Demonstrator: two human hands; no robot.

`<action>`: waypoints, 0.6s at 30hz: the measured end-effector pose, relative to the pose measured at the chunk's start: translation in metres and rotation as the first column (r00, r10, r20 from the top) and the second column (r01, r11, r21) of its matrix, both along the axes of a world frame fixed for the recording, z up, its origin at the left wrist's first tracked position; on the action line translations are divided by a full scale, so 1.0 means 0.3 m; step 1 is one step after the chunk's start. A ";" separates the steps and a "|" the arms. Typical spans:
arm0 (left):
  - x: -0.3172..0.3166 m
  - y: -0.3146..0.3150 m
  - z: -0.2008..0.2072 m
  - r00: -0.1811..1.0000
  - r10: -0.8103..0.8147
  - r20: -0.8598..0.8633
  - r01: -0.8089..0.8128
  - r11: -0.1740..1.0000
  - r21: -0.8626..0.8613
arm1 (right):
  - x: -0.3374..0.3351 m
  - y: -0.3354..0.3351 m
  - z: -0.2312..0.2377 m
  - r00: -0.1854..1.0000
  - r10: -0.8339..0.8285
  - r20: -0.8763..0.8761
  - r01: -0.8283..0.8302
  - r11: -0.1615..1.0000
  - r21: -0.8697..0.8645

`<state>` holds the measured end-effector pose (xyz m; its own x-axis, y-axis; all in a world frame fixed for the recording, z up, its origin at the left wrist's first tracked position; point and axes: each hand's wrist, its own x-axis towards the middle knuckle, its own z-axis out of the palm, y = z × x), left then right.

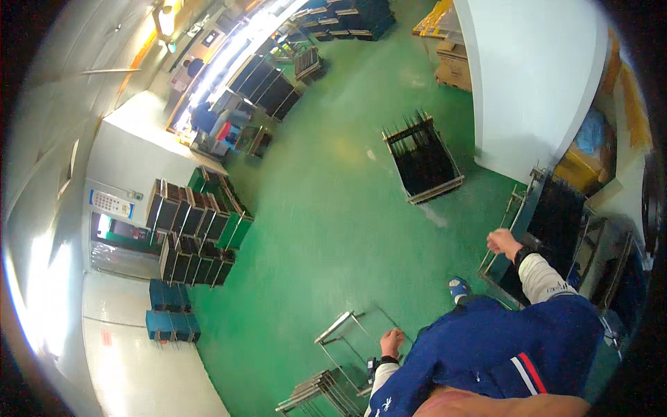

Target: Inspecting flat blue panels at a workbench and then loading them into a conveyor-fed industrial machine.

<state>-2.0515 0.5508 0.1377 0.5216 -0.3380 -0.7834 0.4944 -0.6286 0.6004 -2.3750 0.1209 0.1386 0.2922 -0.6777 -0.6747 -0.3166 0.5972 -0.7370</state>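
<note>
My left hand [392, 342] hangs low with its fingers curled in, and nothing shows in it. Just left of it stands a bare metal frame [340, 326], apart from the hand as far as I can see. My right hand [503, 243] is stretched forward in a loose fist, with no object visible in it. It appears over the side of a large dark rack with metal rails [556, 215]; whether it touches the rail I cannot tell. Ahead on the green floor sits a metal-framed rack with dark upright pieces [424, 158].
Stacked dark crates [191, 212] and blue boxes [170, 325] line the left wall. Nested metal frames [319, 393] stand at the lower left. A white partition [531, 76] rises at the right, near cardboard boxes [454, 66]. A person [203, 118] is at a lit bench far left.
</note>
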 end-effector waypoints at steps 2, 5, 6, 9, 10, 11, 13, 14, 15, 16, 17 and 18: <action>0.052 -0.083 -0.003 0.999 -0.030 -0.029 0.030 0.999 0.012 | 0.035 0.022 0.028 0.998 0.025 -0.050 -0.023 0.999 0.035; 0.140 -0.198 -0.027 0.993 -0.091 -0.081 0.094 0.995 0.035 | 0.071 0.046 0.031 0.998 0.041 -0.038 -0.036 0.993 0.113; 0.170 -0.238 -0.036 0.988 -0.119 -0.098 0.123 0.991 0.043 | 0.083 0.047 0.037 0.999 0.031 0.028 -0.035 0.988 0.148; 0.307 -0.323 -0.128 0.973 -0.154 -0.170 0.158 0.987 0.011 | 0.141 0.060 0.074 0.992 -0.012 -0.126 0.027 0.993 0.117; 0.374 -0.346 -0.179 0.971 -0.166 -0.171 0.170 0.986 0.005 | 0.170 0.060 0.079 0.989 -0.035 -0.145 0.053 0.991 0.126; 0.452 -0.365 -0.236 0.928 -0.371 -0.021 0.370 0.928 -0.044 | 0.187 0.057 0.068 0.990 -0.024 -0.137 0.040 0.993 0.112; 0.565 -0.453 -0.298 0.807 -0.575 0.134 0.586 0.808 -0.064 | 0.101 0.063 -0.166 0.993 0.034 -0.114 -0.041 0.997 -0.063; 0.626 -0.523 -0.292 0.901 -0.433 -0.013 0.431 0.898 -0.092 | 0.143 0.084 -0.172 0.989 0.115 -0.098 -0.134 0.966 -0.223; 0.690 -0.580 -0.278 0.949 -0.271 -0.159 0.260 0.962 -0.088 | 0.171 0.089 -0.172 0.983 -0.168 -0.075 0.176 0.977 0.121; 0.753 -0.642 -0.255 0.940 -0.300 -0.164 0.287 0.953 -0.096 | 0.121 0.134 -0.302 0.945 -0.285 0.162 0.250 0.947 0.203; 0.816 -0.700 -0.241 0.937 -0.309 -0.159 0.299 0.950 -0.089 | 0.067 0.172 -0.451 0.829 -0.409 0.380 0.289 0.897 0.335; 0.876 -0.740 -0.226 0.940 -0.302 -0.160 0.292 0.953 -0.083 | 0.028 0.189 -0.588 0.684 -0.506 0.525 0.256 0.841 0.478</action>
